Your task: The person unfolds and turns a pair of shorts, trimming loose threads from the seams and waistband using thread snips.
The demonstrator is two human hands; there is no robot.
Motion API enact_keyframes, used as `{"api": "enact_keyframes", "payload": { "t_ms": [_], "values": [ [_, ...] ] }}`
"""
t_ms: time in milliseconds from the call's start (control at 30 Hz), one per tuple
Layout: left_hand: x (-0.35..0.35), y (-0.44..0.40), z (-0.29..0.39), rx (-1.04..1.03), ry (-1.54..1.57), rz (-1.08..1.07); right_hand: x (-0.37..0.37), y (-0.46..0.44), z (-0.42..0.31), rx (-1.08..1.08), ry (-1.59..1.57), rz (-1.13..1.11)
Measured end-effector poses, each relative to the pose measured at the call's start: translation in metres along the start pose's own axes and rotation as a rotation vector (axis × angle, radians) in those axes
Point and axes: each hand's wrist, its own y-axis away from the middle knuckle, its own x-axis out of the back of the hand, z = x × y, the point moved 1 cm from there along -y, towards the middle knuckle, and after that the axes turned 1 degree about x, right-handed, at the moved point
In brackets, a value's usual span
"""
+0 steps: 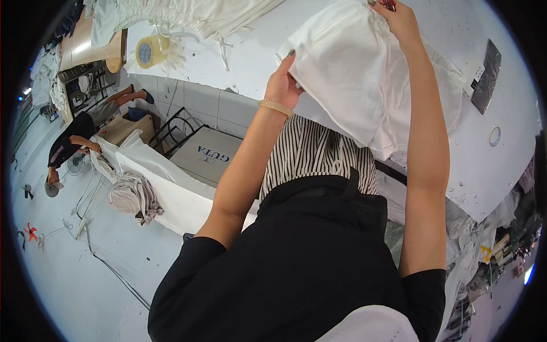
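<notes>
A white garment with a gathered edge and soft folds, possibly shorts [347, 68], is spread between my hands over the white table [250, 51]. My left hand [283, 85] grips its left edge, thumb on top and fingers partly tucked beneath the cloth. At the upper edge of the view, my right hand [399, 23] is closed at the garment's far edge. A small red object [390, 5] shows in that hand; its kind is unclear. The garment's lower part hangs over the table edge near my striped trousers or skirt [319, 154].
White gathered garments [188, 14] lie at the upper left, beside a yellowish tape roll [149, 52]. Right of the garment are a dark packet [487, 77] and a small ring-shaped roll [494, 135]. A box [208, 151] stands below the table; a co-worker [85, 128] handles cloth at left.
</notes>
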Motion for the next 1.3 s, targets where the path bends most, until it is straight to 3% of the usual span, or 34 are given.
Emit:
{"api": "enact_keyframes", "payload": {
  "t_ms": [67,133,333,467,567,767,867,967,1300],
  "values": [
    [-0.008,-0.006,0.002,0.011,0.014,-0.173,0.004,0.002,-0.001,-0.035,0.009,-0.022],
    [-0.017,-0.006,0.005,0.0,-0.003,-0.214,0.008,0.003,-0.004,-0.095,0.018,-0.065],
    [-0.043,0.009,0.008,0.021,0.146,-0.328,0.028,0.04,-0.056,-0.138,0.04,0.183],
    [-0.059,0.023,0.006,0.178,0.095,-0.392,0.033,0.083,-0.089,-0.244,-0.255,0.084],
    [-0.065,0.028,0.002,0.166,0.081,-0.458,0.03,0.105,-0.101,-0.244,-0.419,0.047],
    [-0.077,0.045,0.001,0.114,0.049,-0.484,0.019,0.12,-0.123,-0.107,-0.402,0.023],
    [-0.082,0.049,-0.001,0.103,0.015,-0.46,0.017,0.113,-0.118,-0.126,-0.417,0.104],
    [-0.083,0.051,-0.001,0.093,-0.015,-0.434,0.021,0.111,-0.113,-0.259,-0.678,0.092],
    [-0.082,0.055,0.0,-0.059,-0.069,-0.438,0.026,0.112,-0.113,-0.236,-0.595,0.059]
  ]
}}
